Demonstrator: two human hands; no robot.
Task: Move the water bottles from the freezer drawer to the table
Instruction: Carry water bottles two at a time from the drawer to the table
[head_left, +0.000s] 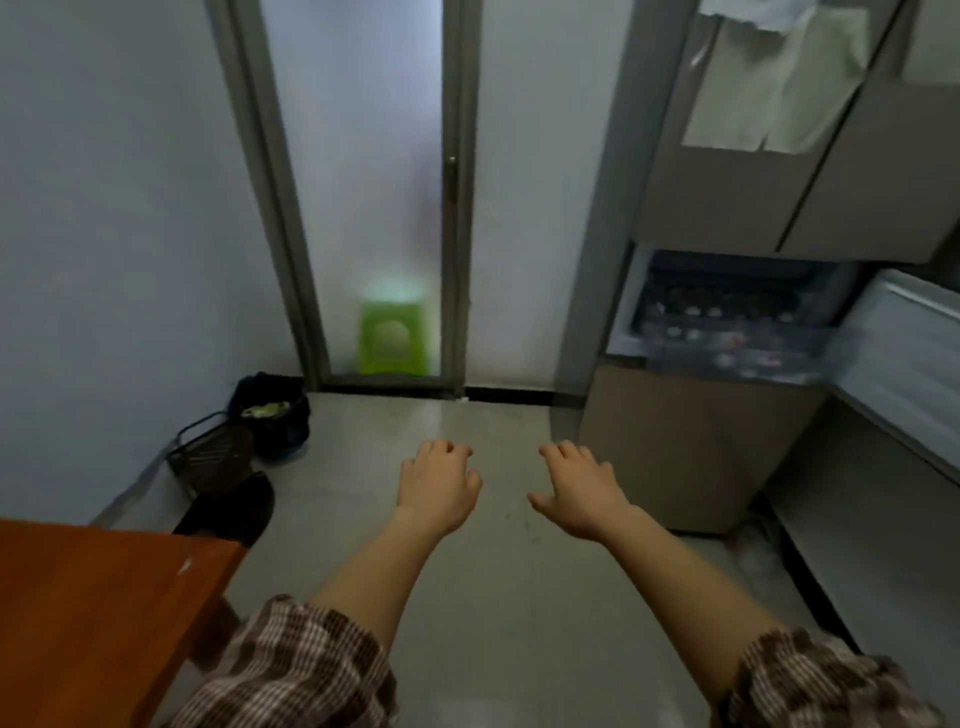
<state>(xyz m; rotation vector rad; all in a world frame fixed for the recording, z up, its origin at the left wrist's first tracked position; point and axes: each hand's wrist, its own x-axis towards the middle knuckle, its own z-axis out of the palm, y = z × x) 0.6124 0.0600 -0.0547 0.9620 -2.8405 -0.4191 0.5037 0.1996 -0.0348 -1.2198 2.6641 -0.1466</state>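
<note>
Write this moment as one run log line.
left hand: open, empty | right hand: open, empty | freezer drawer: pulled out, contents blurred | table: lower left, partly visible

worn: 2 sleeves of checked cloth, brown and cream, with fine woven lines | left sleeve (291, 670): just to the right of the table (104, 597), cuff bunched in soft folds | right sleeve (826, 680): well apart from the table, same check, cuff bunched | left hand (439, 488), right hand (582, 493): bare, forearms also bare up to the cuffs
</note>
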